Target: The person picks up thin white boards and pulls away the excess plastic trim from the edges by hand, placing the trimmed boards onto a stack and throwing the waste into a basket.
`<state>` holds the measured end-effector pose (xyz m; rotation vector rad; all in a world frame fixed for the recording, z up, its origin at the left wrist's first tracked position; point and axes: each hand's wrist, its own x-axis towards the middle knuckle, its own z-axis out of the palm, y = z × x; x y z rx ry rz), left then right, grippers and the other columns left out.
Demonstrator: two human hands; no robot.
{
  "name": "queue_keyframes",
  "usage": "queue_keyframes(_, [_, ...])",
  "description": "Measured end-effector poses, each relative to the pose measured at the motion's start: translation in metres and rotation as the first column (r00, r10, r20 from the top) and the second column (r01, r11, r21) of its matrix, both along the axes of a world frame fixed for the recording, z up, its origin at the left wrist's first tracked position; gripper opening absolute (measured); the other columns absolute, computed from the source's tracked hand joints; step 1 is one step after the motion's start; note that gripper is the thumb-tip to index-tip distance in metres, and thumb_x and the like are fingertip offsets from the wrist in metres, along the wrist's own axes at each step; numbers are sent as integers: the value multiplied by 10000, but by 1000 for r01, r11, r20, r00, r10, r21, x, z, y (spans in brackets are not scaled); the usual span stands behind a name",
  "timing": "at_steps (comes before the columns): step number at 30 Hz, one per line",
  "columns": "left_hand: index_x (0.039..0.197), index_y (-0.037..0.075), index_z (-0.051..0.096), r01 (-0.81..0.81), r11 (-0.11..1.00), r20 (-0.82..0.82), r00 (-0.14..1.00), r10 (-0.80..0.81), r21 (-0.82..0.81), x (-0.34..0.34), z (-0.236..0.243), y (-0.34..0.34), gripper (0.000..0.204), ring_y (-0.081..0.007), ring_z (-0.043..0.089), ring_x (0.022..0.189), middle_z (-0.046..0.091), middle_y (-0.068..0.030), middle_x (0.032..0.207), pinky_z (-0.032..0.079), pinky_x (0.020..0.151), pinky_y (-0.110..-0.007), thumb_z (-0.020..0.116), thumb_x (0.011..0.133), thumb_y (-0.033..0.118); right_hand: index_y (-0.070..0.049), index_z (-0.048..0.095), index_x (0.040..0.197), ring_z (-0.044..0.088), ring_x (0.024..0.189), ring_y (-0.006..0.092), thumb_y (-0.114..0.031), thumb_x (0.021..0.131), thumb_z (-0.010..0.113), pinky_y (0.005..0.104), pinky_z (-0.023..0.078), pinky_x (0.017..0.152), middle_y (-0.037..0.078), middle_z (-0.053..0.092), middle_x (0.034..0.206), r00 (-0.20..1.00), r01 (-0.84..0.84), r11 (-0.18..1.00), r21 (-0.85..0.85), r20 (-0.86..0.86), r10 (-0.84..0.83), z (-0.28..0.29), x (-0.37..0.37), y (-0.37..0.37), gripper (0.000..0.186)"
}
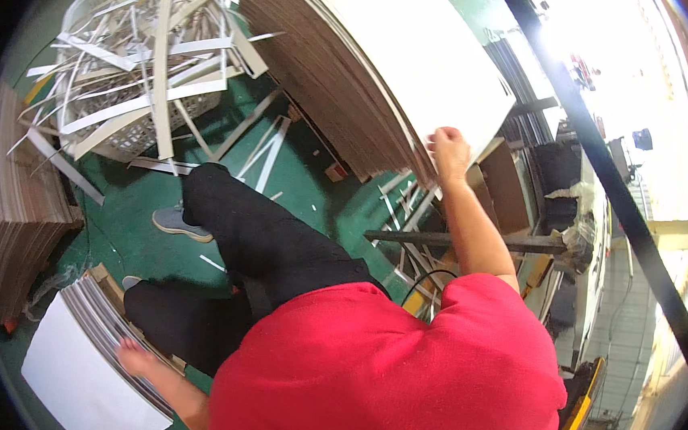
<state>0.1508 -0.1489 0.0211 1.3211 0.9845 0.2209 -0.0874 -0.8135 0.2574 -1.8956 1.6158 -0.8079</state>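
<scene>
At the near corner of a tall stack of board sheets [345,94], my right hand [448,153] is closed, its fingers pinched at the edge of the white top sheet [429,52]. The stack's layered brown sides face my legs. Low on the left, my left hand [133,357] rests at the edge of a shorter stack of white-topped sheets [86,364]. Its fingers look stretched out and slightly blurred, lying on the sheet edges rather than wrapped around anything visible.
A white plastic basket [136,138] overflows with cut strips at the far left. Another tall board stack [19,181] stands along the left side. Loose strips [272,153] lie on the green floor [306,188]. A dark metal bar [471,240] crosses below my right forearm.
</scene>
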Motion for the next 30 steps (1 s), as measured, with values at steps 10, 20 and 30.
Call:
queue_keyframes(10, [1118,39,472,833,544,68,552,-831,-103,19,15,-205,301,-102,539,717,569,-53,893,437,586,-195,518,856,178,-47,536,897,542,610,136,-234,799,550,281,435,501,34,555,746,966,232,893,385,14,-257,-4,-87,-40,212])
queue_keyframes(20, [1135,55,454,755,537,-58,559,-827,-376,24,-19,-203,319,-133,550,770,557,-45,916,447,636,-244,511,862,210,-83,520,828,533,581,136,-208,786,554,295,452,525,6,532,692,932,283,790,544,37,-360,-2,-86,-42,136])
queue_keyframes(30, [1121,73,467,752,537,-80,552,-830,-382,26,-23,-202,297,-125,543,756,558,-33,889,442,635,-243,508,864,215,-128,506,753,493,544,124,-274,786,578,285,441,499,-19,496,639,935,230,721,654,58,-351,-7,-96,-32,167])
